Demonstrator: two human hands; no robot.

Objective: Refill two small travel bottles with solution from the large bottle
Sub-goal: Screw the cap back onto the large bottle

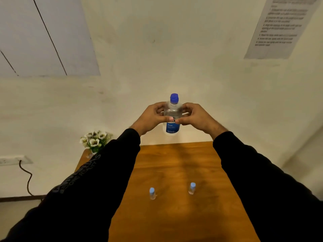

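Note:
The large clear bottle (pixel 172 127) has a blue cap and a blue label. It is upright in the air beyond the far edge of the wooden table (pixel 174 215). My left hand (pixel 152 117) grips its left side and my right hand (pixel 197 116) grips its right side, with both thumbs across the front. The cap is on. Two small travel bottles stand upright on the table near me, each with a light blue cap: one on the left (pixel 152 193) and one on the right (pixel 192 188).
A small pot of white flowers (pixel 95 139) sits at the table's far left corner. A cream wall stands close behind the table, with a printed sheet (pixel 279 27) at upper right. A wall socket with a dark cable (pixel 26 177) is at the left.

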